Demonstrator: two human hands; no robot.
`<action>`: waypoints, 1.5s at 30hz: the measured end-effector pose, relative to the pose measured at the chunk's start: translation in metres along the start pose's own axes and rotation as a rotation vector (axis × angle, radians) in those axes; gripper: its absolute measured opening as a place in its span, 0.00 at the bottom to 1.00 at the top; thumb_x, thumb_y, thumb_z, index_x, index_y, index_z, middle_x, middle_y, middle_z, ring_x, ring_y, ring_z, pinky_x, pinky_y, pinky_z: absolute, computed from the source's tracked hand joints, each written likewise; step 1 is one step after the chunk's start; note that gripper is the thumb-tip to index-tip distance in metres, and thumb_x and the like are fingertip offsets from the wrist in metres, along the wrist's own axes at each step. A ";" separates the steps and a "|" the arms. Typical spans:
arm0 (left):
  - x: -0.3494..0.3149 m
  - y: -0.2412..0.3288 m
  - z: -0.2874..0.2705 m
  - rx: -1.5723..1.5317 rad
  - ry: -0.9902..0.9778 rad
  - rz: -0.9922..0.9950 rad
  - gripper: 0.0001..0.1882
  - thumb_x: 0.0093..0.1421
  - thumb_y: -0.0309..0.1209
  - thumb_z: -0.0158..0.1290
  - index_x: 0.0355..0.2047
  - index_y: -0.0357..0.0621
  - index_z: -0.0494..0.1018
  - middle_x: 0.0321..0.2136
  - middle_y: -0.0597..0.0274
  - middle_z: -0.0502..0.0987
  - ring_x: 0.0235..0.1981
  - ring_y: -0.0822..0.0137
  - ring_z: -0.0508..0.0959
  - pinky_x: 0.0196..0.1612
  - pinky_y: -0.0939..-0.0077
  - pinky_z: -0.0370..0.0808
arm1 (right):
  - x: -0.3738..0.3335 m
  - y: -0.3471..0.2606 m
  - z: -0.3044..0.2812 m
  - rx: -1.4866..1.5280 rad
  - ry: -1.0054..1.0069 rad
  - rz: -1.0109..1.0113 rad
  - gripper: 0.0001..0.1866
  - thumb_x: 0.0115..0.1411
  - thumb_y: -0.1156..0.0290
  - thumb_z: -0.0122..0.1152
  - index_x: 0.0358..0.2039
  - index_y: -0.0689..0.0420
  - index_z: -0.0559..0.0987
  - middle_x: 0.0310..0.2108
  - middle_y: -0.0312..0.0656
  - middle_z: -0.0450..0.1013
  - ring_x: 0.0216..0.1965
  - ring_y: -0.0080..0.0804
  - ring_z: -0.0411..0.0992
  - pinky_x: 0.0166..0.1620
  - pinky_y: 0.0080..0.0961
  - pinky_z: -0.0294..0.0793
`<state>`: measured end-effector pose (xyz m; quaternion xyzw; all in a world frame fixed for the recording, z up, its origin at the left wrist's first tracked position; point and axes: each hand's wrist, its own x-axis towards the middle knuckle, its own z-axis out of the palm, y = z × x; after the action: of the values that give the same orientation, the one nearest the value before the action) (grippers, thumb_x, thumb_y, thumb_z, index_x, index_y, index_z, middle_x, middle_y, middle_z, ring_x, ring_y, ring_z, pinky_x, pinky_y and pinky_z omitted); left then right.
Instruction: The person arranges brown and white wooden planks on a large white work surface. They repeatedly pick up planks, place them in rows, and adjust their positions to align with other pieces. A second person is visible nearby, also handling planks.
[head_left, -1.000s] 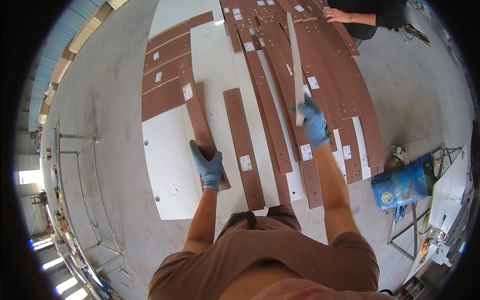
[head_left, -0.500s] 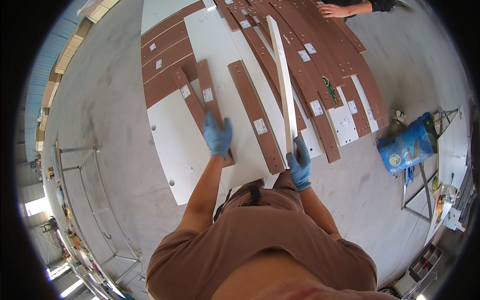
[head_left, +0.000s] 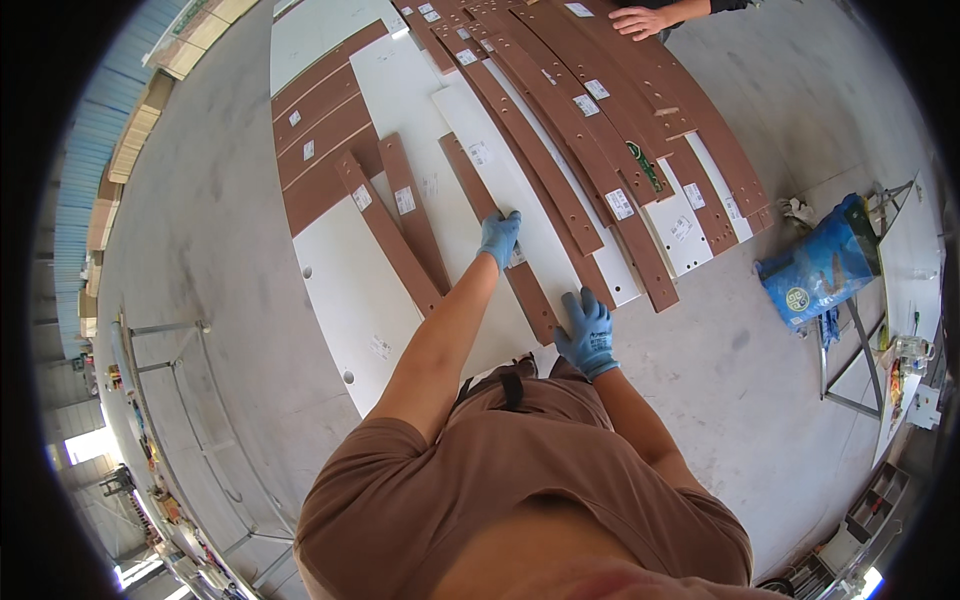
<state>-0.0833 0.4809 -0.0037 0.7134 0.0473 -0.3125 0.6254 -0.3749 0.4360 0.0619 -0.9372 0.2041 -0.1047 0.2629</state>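
A long white board [head_left: 522,187] with a paper label lies flat, slanting across the panels. My left hand [head_left: 500,238], in a blue glove, is closed at this board's left edge, above a brown strip [head_left: 530,298] with drilled holes. My right hand [head_left: 588,338], gloved too, rests at the near end of the white board with its fingers stretched out. Left of my left hand, two more brown strips, one [head_left: 380,225] and another [head_left: 408,195], lie at a slant to each other, each with a label.
Large white panels [head_left: 335,270] and several brown boards [head_left: 560,90] cover the work surface. A co-worker's bare hand [head_left: 640,22] touches the far right boards. To the right, a blue bag [head_left: 825,265] hangs by a side table [head_left: 905,290]. A metal frame [head_left: 180,360] stands left.
The white board has gone from tilted up in my right hand to lying flat. My left hand has moved right from the brown strips to its edge. My right hand's fingers have straightened.
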 end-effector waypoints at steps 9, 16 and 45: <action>0.015 0.029 0.014 0.709 0.171 0.167 0.16 0.62 0.39 0.58 0.32 0.36 0.81 0.28 0.45 0.84 0.33 0.52 0.87 0.37 0.57 0.84 | 0.014 0.008 0.015 -0.219 -0.006 0.004 0.41 0.49 0.59 0.72 0.65 0.53 0.71 0.71 0.56 0.60 0.59 0.56 0.67 0.57 0.58 0.68; 0.027 0.023 0.020 1.030 0.228 0.320 0.19 0.60 0.44 0.57 0.34 0.39 0.84 0.33 0.41 0.85 0.38 0.45 0.86 0.45 0.53 0.83 | -0.024 0.013 -0.010 -0.137 0.222 0.324 0.40 0.47 0.58 0.77 0.60 0.55 0.72 0.63 0.53 0.69 0.58 0.55 0.70 0.57 0.52 0.72; 0.011 0.069 0.021 0.633 0.021 -0.073 0.13 0.60 0.35 0.60 0.34 0.34 0.83 0.28 0.52 0.86 0.24 0.60 0.87 0.29 0.65 0.85 | -0.007 0.018 -0.001 0.165 -0.236 0.876 0.24 0.66 0.46 0.59 0.36 0.54 0.88 0.35 0.53 0.84 0.42 0.55 0.82 0.47 0.46 0.79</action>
<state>-0.0507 0.4434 0.0495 0.8737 -0.0203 -0.3264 0.3600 -0.3871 0.4246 0.0524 -0.7440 0.5407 0.1077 0.3775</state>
